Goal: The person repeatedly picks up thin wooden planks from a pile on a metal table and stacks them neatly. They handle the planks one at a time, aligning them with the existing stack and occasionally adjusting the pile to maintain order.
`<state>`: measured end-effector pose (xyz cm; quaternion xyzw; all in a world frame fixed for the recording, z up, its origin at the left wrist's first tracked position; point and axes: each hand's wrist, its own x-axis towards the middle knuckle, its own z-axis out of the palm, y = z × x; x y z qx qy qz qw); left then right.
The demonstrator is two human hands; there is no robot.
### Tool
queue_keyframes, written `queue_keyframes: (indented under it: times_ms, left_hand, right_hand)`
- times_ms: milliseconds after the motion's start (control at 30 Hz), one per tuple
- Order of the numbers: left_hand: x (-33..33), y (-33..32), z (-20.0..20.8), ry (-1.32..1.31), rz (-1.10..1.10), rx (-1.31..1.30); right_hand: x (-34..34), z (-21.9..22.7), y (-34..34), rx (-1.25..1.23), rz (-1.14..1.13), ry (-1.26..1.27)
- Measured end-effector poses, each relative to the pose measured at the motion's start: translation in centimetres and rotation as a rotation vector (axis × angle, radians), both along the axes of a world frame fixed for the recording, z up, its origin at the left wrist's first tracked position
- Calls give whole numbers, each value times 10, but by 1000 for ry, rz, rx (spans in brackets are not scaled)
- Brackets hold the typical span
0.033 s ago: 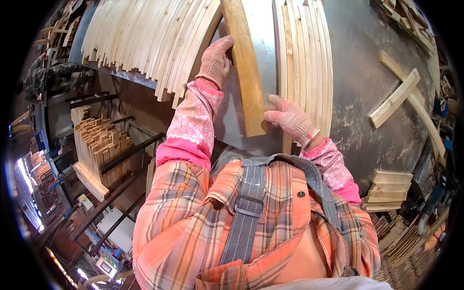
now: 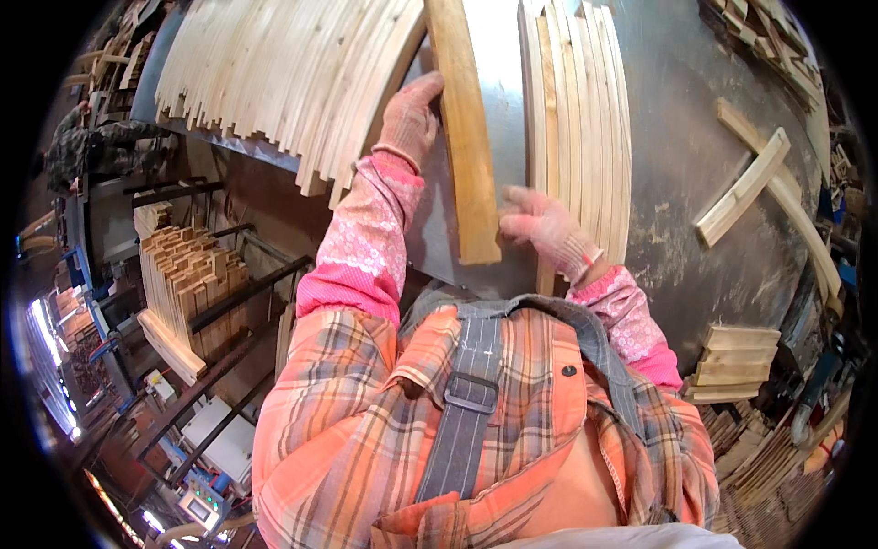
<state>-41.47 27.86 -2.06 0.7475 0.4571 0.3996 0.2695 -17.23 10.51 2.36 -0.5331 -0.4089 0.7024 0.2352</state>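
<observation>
A darker, yellow-brown wooden board [image 2: 465, 137] lies lengthwise in front of me over the metal tabletop [image 2: 501, 64]. My left hand [image 2: 410, 119], in a pinkish work glove, grips its left edge partway up; some fingertips are hidden at the edge. Close to the board's near end, my gloved right hand [image 2: 551, 231] is apart from it, fingers spread and a little blurred, with nothing in them. Pale wooden strips [image 2: 283, 78] stand packed side by side to the left of the board. To its right runs a smaller row of pale strips [image 2: 585, 128], just beyond my right hand.
Two crossed wooden pieces [image 2: 745, 188] lie on the table's right part. A short stack of boards [image 2: 734, 357] sits at the right near edge. Cut pieces [image 2: 194, 284] fill a dark metal rack [image 2: 247, 297] at left. Another person [image 2: 91, 142] is at the far left.
The board's near end has shifted slightly left and toward me. The gap between it and my right hand has widened a little. My left hand stays at the board's edge.
</observation>
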Motion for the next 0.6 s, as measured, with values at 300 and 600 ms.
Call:
queue_keyframes:
  times_ms: [300,600]
  left_hand:
    - [-13,-11,28,-608,-3,-395]
    - [-17,0,59,-1024,199,-915]
  right_hand:
    - [-62,39,4,-209,-56,200]
    - [-83,12,-9,-265,-132,316]
